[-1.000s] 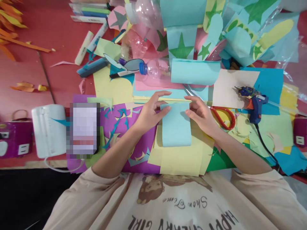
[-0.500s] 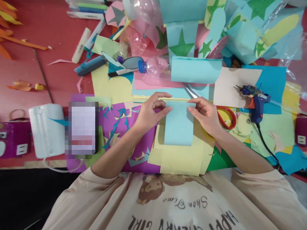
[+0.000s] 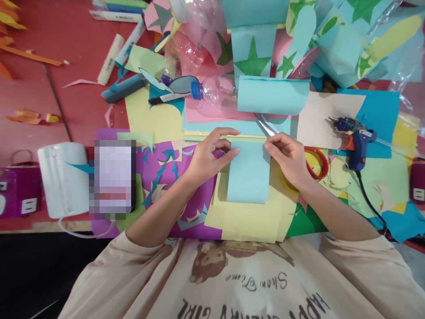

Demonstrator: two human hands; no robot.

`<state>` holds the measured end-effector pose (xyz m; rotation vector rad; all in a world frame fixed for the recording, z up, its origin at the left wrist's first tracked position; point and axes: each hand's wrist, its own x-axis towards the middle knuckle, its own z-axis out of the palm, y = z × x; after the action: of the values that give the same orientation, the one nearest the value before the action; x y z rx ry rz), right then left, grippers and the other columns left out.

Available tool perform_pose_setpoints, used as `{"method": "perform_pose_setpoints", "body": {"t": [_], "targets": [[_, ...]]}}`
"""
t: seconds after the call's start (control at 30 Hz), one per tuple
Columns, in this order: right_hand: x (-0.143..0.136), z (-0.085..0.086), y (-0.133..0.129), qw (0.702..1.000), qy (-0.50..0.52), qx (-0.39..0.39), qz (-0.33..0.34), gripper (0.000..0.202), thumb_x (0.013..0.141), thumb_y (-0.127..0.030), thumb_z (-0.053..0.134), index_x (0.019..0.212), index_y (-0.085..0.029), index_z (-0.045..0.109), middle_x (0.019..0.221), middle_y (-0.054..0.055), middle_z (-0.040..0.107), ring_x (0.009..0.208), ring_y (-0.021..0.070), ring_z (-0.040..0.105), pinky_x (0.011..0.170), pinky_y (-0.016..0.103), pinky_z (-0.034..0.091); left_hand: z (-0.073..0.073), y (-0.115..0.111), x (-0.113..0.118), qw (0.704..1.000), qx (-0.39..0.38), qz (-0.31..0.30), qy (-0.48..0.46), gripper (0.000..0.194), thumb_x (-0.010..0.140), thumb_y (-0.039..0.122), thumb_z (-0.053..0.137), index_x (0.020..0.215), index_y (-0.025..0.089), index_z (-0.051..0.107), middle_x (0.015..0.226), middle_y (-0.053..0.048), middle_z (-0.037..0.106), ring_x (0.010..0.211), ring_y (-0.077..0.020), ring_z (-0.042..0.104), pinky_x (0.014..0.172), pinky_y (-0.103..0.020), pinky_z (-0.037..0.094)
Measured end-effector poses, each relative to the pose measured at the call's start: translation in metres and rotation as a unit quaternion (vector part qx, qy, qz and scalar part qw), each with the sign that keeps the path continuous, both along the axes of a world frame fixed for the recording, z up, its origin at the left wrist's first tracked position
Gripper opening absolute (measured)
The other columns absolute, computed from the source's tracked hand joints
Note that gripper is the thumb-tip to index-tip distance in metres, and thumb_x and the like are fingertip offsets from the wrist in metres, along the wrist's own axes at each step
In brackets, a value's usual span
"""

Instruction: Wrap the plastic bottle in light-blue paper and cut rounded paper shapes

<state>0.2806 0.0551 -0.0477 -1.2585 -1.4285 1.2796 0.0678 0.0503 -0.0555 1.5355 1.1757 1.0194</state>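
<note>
A light blue rectangular strip of paper (image 3: 249, 177) lies lengthwise in front of me, over pale yellow sheets (image 3: 252, 221). My left hand (image 3: 215, 153) is at its upper left edge, fingers curved and apart, with the thumb tip resting over the edge. At the upper right corner, my right hand (image 3: 287, 155) has thumb and forefinger pinched together on the strip. Scissors with red and yellow handles (image 3: 317, 164) lie partly under my right hand; their blades (image 3: 265, 125) show beyond it. Farther back, a clear plastic bottle (image 3: 217, 94) lies sideways, its lower part wrapped in light blue paper (image 3: 274, 95).
A blue glue gun (image 3: 360, 144) with a black cord lies right. On the left are a phone (image 3: 114, 177) and a white case (image 3: 64, 179). Markers (image 3: 111, 60), purple paper with scraps (image 3: 195, 195) and star-decorated paper pieces (image 3: 254, 57) crowd the red table (image 3: 79, 40).
My right hand has shifted slightly to the right along the strip's upper corner. The left hand stays almost in place. The strip has barely moved.
</note>
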Motion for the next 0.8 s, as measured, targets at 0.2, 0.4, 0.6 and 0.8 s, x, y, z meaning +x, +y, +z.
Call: {"method": "perform_pose_setpoints", "body": {"t": [0.2,0.4,0.6,0.8], "targets": [[0.0006,0.0,-0.0007,1.0,-0.004,-0.003,0.001,0.015,0.085,-0.029,0.065,0.074,-0.021,0.06,0.064,-0.005,0.054,0.057,0.0062,0.049,0.05,0.02,0.042,0.0016,0.0003,-0.0004,1.0,-0.001,-0.012,-0.008,0.028,0.081,0.023,0.064,0.109,0.019,0.059,0.061,0.007,0.056,0.057,-0.0068,0.054,0.059,-0.019,0.045],[0.0006,0.0008,-0.0009,1.0,-0.008,-0.012,-0.002,0.016,0.084,-0.032,0.065,0.074,-0.021,0.06,0.065,-0.004,0.054,0.058,0.0073,0.049,0.051,0.021,0.043,0.0026,-0.0001,-0.0002,1.0,-0.006,-0.01,-0.003,0.029,0.08,0.023,0.064,0.109,0.019,0.059,0.062,0.006,0.056,0.058,-0.0077,0.054,0.058,-0.02,0.044],[0.0014,-0.0005,-0.0013,1.0,-0.014,-0.009,-0.002,0.017,0.084,-0.034,0.066,0.075,-0.021,0.06,0.065,-0.004,0.054,0.058,0.0077,0.048,0.05,0.021,0.042,0.0014,-0.0005,-0.0013,1.0,-0.005,-0.013,0.002,0.029,0.082,0.025,0.063,0.11,0.019,0.059,0.063,0.006,0.057,0.059,-0.0084,0.055,0.059,-0.021,0.044],[0.0004,0.0005,-0.0011,1.0,-0.009,-0.004,0.001,0.016,0.085,-0.03,0.065,0.074,-0.021,0.059,0.064,-0.004,0.053,0.057,0.0069,0.048,0.051,0.021,0.042,0.003,-0.0007,-0.0007,1.0,-0.013,-0.014,0.008,0.027,0.082,0.026,0.062,0.108,0.019,0.06,0.063,0.005,0.057,0.058,-0.0088,0.055,0.06,-0.022,0.045]]}}
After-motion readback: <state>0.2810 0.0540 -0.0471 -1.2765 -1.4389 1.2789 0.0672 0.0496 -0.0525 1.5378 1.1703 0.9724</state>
